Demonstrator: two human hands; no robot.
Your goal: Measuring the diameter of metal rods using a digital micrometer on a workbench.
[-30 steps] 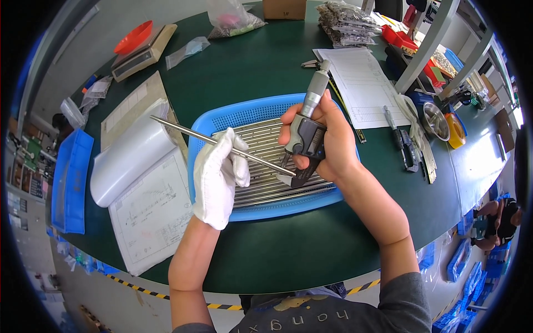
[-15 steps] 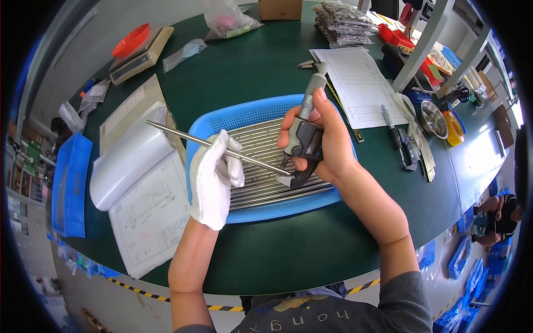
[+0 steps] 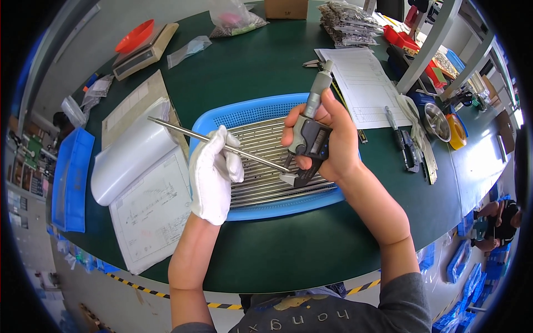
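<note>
Head view: I see the gloved left hand [image 3: 211, 180] closed around a metal rod [image 3: 180, 129], held at a slant above the blue basket [image 3: 277, 212]. The bare right hand [image 3: 340, 141] is clamped on a micrometer [image 3: 308, 136]. The rod's right end lies at the micrometer's frame — I cannot tell whether they touch. Other rods [image 3: 261, 192] fill the basket — a drawing [image 3: 152, 219] lies to its left.
</note>
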